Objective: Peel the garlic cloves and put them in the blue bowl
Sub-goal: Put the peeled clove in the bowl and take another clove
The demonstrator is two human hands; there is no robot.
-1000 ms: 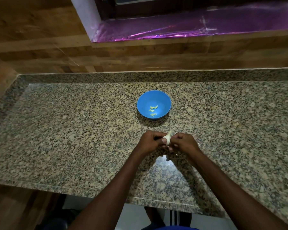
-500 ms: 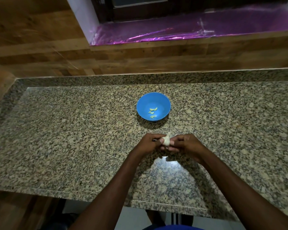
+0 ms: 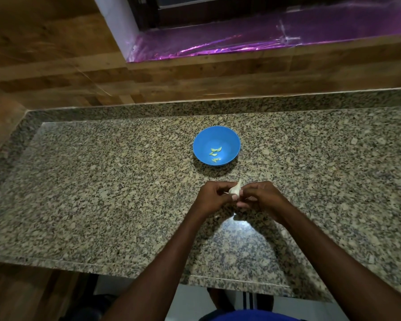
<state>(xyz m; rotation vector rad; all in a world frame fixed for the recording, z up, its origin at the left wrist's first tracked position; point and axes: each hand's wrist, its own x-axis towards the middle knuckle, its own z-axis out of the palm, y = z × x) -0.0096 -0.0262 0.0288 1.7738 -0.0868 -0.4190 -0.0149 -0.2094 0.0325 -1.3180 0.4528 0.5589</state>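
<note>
Both hands pinch one garlic bulb [image 3: 235,189] between them, just above the bench [image 3: 102,193]: the left hand [image 3: 214,196] holds its left side and the right hand [image 3: 259,196] grips its right side. The job looks partly done. A few peeled cloves [image 3: 215,154] lie in the blue bowl [image 3: 199,144], just past the hands, and the bulb is not finished yet.

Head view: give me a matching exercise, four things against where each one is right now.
Things:
1 blue bowl
2 peeled cloves
3 garlic bulb
4 purple foil

Places:
A between the left hand and right hand
B on the ledge above the wooden wall
C on the granite counter, beyond the hands
D inside the bowl

Pairs: 1-C, 2-D, 3-A, 4-B
</note>
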